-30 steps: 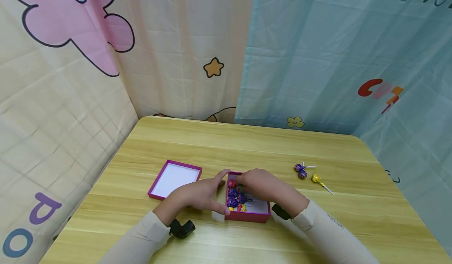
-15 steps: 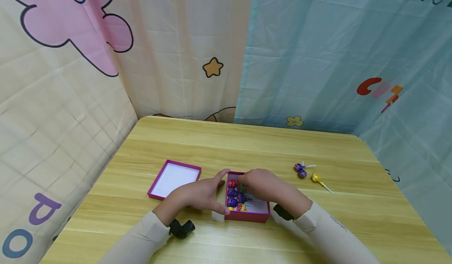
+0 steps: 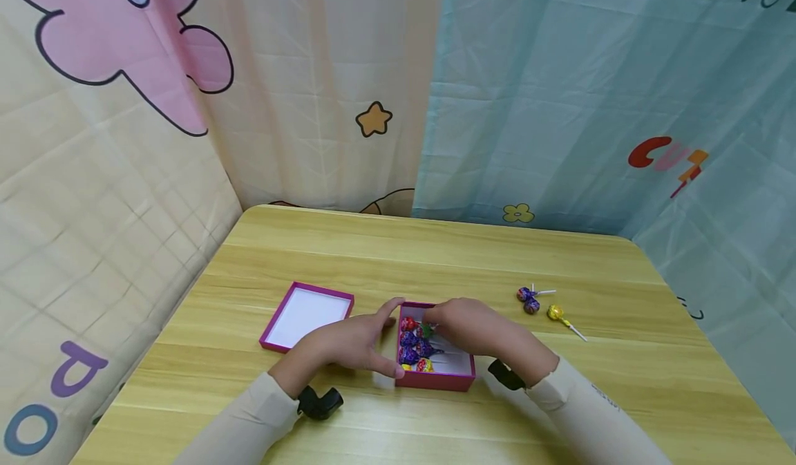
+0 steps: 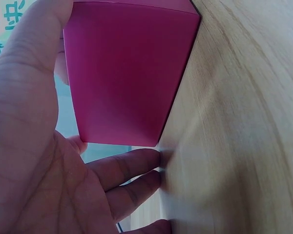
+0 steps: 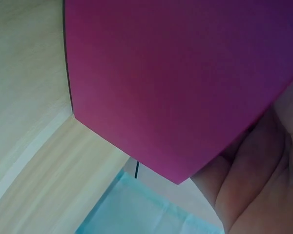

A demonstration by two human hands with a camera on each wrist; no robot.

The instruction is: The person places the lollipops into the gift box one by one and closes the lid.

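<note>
A magenta box [image 3: 435,381], open at the top, holds several lollipops [image 3: 408,354] along its left side. My left hand [image 3: 357,343] grips the box's left end, thumb at the front corner and index finger at the back corner; the left wrist view shows its palm beside the box wall [image 4: 129,73]. Over the far right side reaches my right hand [image 3: 463,323], fingers curled down inside, at a lollipop with a green wrapper [image 3: 427,330]. Its fingertips are mostly hidden. The right wrist view shows the box's outer wall [image 5: 176,87] and part of the palm.
Left of the box lies its lid [image 3: 307,313], white inside facing up. To the right on the wooden table [image 3: 385,251] are two purple lollipops [image 3: 531,305] and a yellow lollipop [image 3: 555,313]. Printed curtains [image 3: 323,106] hang behind the table.
My right hand has shifted slightly right inside the box, and more of the green-wrapped lollipop shows by its fingers. The left hand and the box stay in place.
</note>
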